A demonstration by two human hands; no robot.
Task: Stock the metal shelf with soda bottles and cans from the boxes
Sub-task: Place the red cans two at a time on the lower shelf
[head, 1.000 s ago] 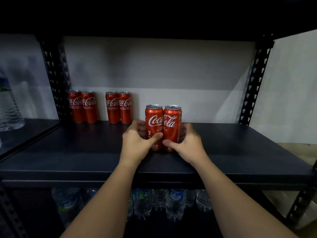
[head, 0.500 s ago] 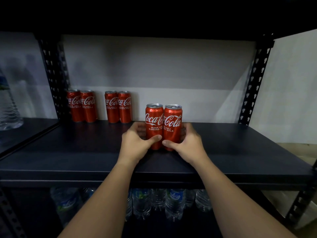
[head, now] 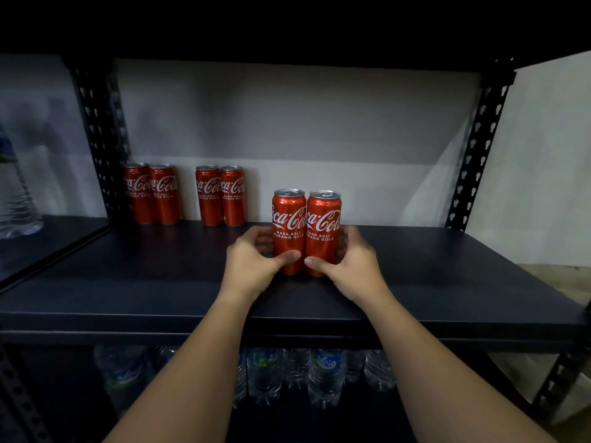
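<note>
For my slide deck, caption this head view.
Left hand and right hand grip two Coca-Cola cans on the black shelf.

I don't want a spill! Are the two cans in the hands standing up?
Upright: both cans stand on the shelf, tops up.

Dim room; a pale grey wall stands behind, shadowed.

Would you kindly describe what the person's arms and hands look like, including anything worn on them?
Both forearms are bare up to the frame edge: no sleeves show. The left hand and right hand wear no gloves, and no watch, bracelet or ring is visible. The thumbnails look short and unpainted.
</note>
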